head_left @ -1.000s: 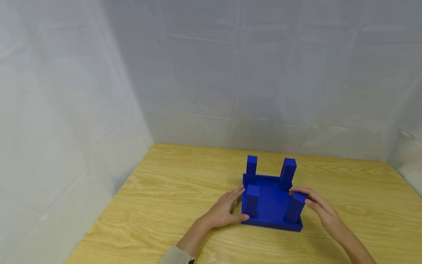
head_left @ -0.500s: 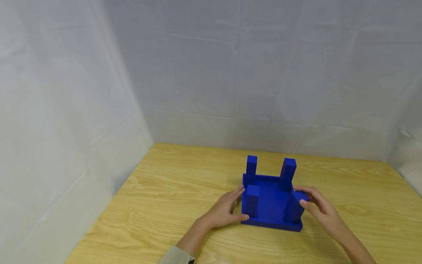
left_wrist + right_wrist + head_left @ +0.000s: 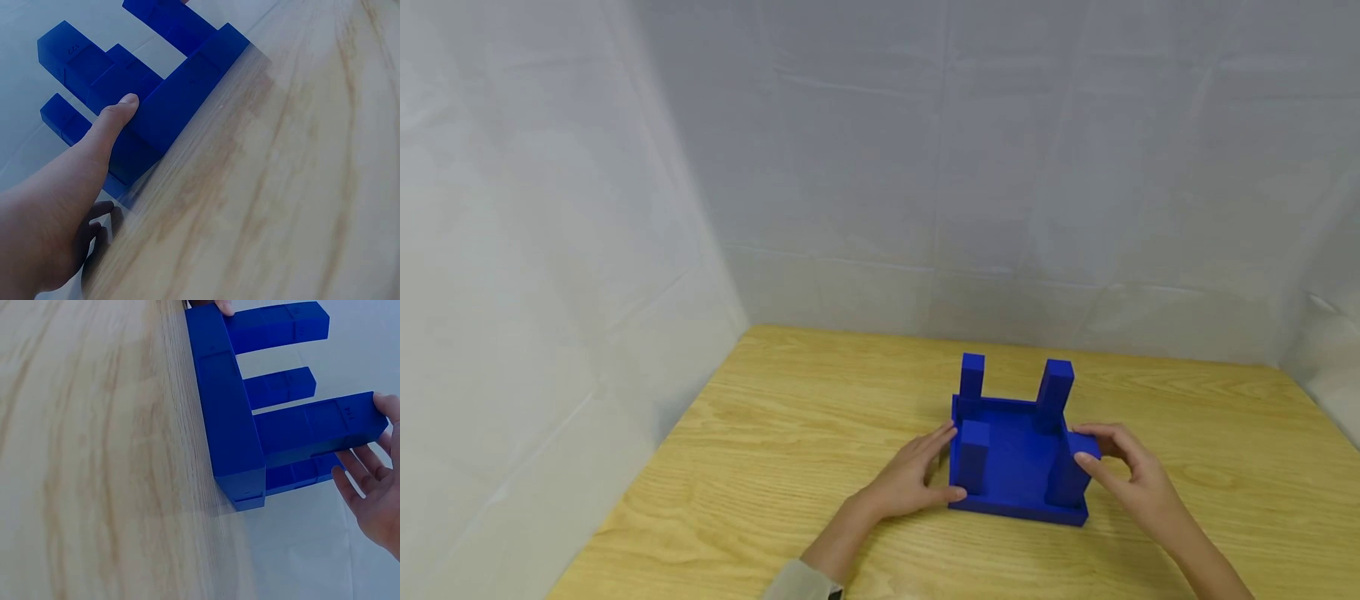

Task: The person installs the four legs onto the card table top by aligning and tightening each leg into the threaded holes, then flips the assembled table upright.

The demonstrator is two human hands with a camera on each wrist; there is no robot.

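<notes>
Right hand: fingers curled around the top of the near-right leg of the blue stool.
Left hand: fingers straight, pressed flat against the stool's left side.
Stool position: upside down, seat on the wooden table, four legs upward.

We see the near right leg go from leaning outward to nearly upright in its corner of the base. Our right hand slides a little nearer and rightward along it, fingertips now at its top.
</notes>
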